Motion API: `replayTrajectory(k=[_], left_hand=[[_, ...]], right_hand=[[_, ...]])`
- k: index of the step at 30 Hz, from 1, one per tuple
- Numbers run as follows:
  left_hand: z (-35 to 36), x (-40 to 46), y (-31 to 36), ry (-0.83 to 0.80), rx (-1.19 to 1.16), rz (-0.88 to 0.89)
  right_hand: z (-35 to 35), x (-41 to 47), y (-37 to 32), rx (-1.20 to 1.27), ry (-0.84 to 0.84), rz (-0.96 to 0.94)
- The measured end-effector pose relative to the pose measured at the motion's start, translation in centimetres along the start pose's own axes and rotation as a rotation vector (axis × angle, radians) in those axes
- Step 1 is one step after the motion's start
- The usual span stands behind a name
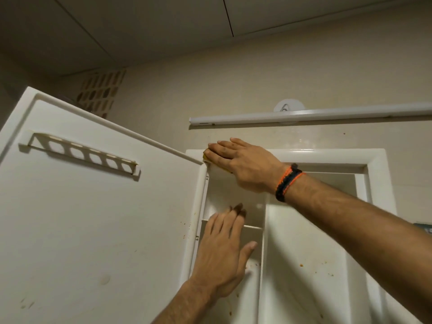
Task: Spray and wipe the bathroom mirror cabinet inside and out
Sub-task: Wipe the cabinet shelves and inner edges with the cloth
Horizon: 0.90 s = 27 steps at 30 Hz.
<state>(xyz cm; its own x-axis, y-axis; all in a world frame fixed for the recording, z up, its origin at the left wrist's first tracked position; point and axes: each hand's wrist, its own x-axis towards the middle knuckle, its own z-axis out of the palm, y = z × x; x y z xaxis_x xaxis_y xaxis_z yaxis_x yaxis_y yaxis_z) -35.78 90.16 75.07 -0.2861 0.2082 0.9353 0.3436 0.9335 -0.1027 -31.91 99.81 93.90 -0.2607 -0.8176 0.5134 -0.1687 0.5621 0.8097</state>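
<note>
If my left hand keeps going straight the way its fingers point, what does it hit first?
Most likely the back wall of the cabinet's upper left compartment, just above the small shelf. The left hand is blurred and depth is unclear, so this is a guess.

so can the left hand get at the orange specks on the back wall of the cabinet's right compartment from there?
Probably yes. The left hand is open in front of the left compartment, the door is swung wide, and nothing stands before the specks; the right forearm crosses higher up.

The white cabinet [304,157] hangs on the wall with its door [98,206] swung open to the left, showing a slotted rack [81,153] on the inside. Inside, thin shelves [253,227] and brown specks. A yellow cloth [207,158] lies flat against the top left corner of the frame.
</note>
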Motion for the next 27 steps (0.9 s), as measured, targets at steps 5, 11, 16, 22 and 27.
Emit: replayTrajectory(k=[5, 11, 16, 22, 27], left_hand=[[0.1, 0.0, 0.0, -0.012, -0.007, -0.013], [0.0, -0.2, 0.2, -0.010, -0.039, -0.040], [-0.2, -0.2, 1.0, 0.006, -0.101, -0.098], [-0.4, 0.2, 1.7, -0.025, -0.077, -0.023], [-0.7, 0.2, 1.8, -0.011, -0.093, -0.020]], right_hand=[[0.0, -6.6, 2.3, -0.029, 0.020, 0.119], [-0.7, -14.0, 4.2, -0.047, -0.006, 0.320], [-1.5, -17.1, 4.5, -0.011, 0.005, 0.449], [-1.3, -15.5, 2.4, 0.055, 0.070, 0.553], [-0.6, -11.0, 1.1, 0.051, 0.084, 0.494]])
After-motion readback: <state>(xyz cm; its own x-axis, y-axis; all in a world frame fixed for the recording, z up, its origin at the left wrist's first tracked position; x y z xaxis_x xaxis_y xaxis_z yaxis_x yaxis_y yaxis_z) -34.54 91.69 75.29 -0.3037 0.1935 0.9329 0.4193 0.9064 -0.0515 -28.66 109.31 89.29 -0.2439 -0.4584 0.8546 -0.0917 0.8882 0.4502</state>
